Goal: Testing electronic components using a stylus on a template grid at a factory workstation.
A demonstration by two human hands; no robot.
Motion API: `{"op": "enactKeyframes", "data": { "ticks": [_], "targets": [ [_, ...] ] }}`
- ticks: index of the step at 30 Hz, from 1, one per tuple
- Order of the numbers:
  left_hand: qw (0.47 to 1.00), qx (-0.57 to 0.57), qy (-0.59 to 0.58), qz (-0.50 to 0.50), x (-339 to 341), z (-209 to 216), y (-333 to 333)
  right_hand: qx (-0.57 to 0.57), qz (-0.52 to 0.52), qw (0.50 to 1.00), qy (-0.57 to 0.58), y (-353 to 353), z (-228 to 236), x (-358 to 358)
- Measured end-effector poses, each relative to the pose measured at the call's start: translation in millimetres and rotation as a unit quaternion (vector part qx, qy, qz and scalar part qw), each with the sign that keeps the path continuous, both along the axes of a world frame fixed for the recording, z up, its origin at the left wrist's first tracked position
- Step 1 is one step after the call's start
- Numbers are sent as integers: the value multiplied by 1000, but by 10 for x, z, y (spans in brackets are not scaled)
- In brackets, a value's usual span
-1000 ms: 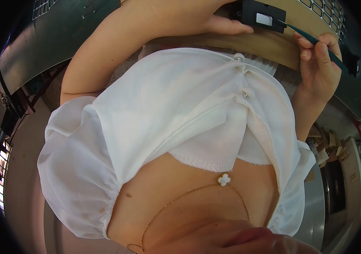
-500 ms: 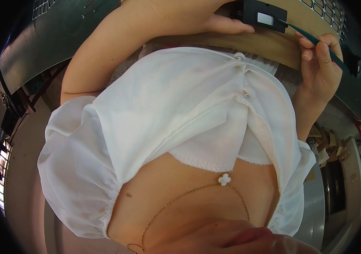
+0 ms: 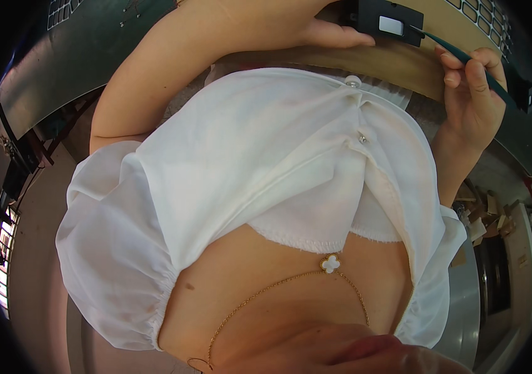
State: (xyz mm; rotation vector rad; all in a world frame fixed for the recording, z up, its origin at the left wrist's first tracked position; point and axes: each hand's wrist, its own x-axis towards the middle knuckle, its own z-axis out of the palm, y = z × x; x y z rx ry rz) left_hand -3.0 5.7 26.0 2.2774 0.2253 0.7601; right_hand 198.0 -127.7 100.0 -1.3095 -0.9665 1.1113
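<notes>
Where green tool (image 3: 452, 48) overlaps black block (image 3: 374, 19), right edge, open board (image 3: 397, 65) below

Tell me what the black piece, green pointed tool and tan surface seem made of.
Black piece: probably moulded plastic, matte, judging by its even dull colour and crisp edges.
Green pointed tool: perhaps coated metal, going by its slim taper and even colour; plastic is possible.
Tan surface: maybe cardboard or fibreboard, flat and dull; the view leaves it open.
</notes>
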Motion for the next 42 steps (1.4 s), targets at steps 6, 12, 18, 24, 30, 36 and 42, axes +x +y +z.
{"op": "enactKeyframes", "data": {
  "ticks": [6, 12, 18, 24, 30, 36, 42],
  "targets": [
    [996, 77, -34, 25, -7, -36, 4, 4, 8, 1000, -3, 6, -10, -1],
    [985, 154, -68, 50, -12, -90, 10, 4, 14, 1000, -3, 13, -16, 4],
    [965, 229, -102, 74, -15, -130, 16, 3, 21, 1000, -4, 20, -10, 10],
    [944, 290, -129, 93, -17, -148, 18, 20, 36, 999, -5, 43, -27, 15],
    [975, 179, -135, -2, 12, -75, 19, 37, 51, 998, -3, 63, -46, 12],
    [986, 114, -62, -106, 52, -70, -12, 69, 19, 997, -20, 68, -70, -50],
    [985, 75, -64, -138, 121, -84, 5, 130, -101, 981, -102, 28, -68, -207]
  ]
}}
